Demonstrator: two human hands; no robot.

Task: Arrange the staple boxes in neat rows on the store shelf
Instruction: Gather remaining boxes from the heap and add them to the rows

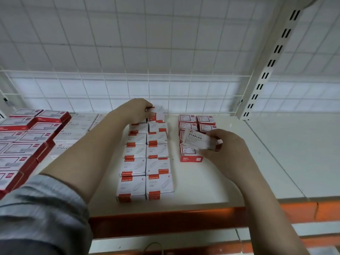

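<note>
STAPLES box (197, 140) pinched in right hand (225, 150) fingers (214, 134)

Place: a shop, in the stationery aisle.
Shelf: a white metal shelf (211, 184) with an orange front edge.
Back: a white wire grid panel (128, 52).
Upright: a slotted post (272, 67) for brackets.
Stock: many identical staple boxes (145, 162) in rows.

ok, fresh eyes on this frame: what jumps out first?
Two hands at work over a white shelf: the left hand holds a box at the back of the middle double row, the right hand holds a white STAPLES box above a short red-and-white group. Red boxes pack the far left.
</note>
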